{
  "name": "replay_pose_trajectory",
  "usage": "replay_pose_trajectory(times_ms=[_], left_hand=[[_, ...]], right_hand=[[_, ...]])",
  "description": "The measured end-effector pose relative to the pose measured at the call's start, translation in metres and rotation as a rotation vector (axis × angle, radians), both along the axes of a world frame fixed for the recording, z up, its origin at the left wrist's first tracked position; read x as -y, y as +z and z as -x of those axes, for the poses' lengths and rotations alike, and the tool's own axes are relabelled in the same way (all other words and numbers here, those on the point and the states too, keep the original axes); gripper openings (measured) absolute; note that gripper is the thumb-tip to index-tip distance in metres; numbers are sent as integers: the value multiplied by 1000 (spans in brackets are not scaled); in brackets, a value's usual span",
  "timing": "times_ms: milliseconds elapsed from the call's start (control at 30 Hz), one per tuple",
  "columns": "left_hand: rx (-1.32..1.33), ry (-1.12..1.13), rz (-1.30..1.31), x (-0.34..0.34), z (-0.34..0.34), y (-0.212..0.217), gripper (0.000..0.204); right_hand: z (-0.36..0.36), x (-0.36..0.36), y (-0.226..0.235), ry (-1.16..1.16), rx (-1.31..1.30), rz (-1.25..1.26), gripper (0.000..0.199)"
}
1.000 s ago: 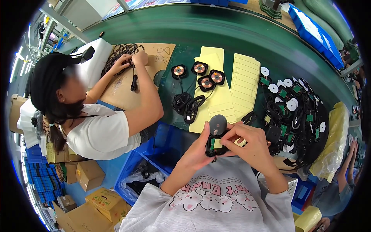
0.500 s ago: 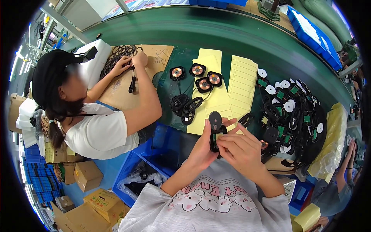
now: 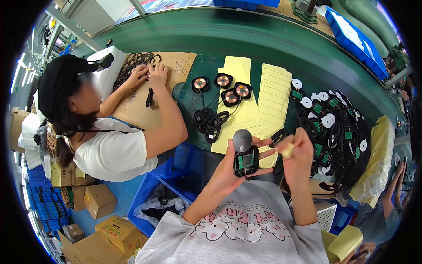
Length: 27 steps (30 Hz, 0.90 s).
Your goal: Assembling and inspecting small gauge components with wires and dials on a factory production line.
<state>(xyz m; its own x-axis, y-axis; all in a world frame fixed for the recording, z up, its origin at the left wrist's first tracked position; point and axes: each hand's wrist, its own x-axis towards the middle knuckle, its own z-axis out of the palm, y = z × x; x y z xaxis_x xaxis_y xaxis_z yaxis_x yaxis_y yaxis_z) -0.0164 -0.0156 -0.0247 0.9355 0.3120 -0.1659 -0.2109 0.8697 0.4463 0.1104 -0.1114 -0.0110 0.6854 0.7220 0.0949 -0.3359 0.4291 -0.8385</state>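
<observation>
Black housing (image 3: 246, 163), edges gripped by left hand (image 3: 225, 175), sits clear of right hand (image 3: 300, 154) pinching yellow piece (image 3: 288, 151).

From afar, I'm seeing the case (image 3: 245, 163) resting in my left hand (image 3: 225, 172), modules (image 3: 231, 97) lying beyond, mostly on paper (image 3: 239, 121). Boards (image 3: 348, 135) are lying to their right; a co-worker (image 3: 116, 147) is working to their left. Left of my arm (image 3: 204, 200), a bag (image 3: 178, 204) is lying in a bin (image 3: 137, 201).

Green surface (image 3: 208, 62), clock directions from the view's centre, brown cardboard (image 3: 132, 105) flat at ten o'clock, black coil unit (image 3: 200, 84) at twelve, looped cable (image 3: 202, 118) nearer, yellow sheets (image 3: 274, 94) at one, heaped black cables (image 3: 310, 126), green boards (image 3: 348, 135) and white discs (image 3: 327, 121) at three.
</observation>
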Motion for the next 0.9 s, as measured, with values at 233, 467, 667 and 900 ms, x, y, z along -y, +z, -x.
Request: replay_pose_trajectory(times_ms=[233,467,667,900], left_hand=[[87,-147,-72,-6,5,-1,69],[102,-154,-9,-2,11,-14,66],[45,-45,-126,6,7,-12,60],[8,-32,-428,10,8,13,55]], right_hand=[[-30,-8,30,262,-107,354,7],[-21,-10,28,345,689,533,14],[-24,-1,30,141,1151,260,9],[-11,17,32,-58,1629,221,9]])
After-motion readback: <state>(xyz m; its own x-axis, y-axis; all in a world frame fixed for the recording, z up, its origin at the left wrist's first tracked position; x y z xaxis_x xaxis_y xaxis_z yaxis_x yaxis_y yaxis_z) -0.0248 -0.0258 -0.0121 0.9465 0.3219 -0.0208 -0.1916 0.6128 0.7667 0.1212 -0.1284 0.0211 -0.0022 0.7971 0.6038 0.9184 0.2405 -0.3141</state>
